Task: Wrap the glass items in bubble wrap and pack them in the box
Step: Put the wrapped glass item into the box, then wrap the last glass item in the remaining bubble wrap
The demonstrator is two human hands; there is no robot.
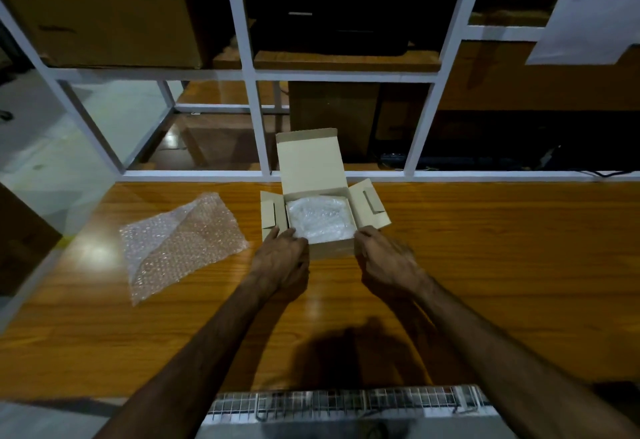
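Both grips, left hand and right hand, are curled on the box; one wrapped bundle is packed, spare bubble wrap left at nine o'clock.

A table filled the middle of the frame. An open box sat on it at centre, lid standing up behind, a side flap spread to each side. A wrapped bundle lay inside the box. Left of the box, apart from it, a sheet of bubble wrap lay on the table. The left hand met the box's near left corner, the right hand its near right corner. Shelving stood behind, across the upper frame.
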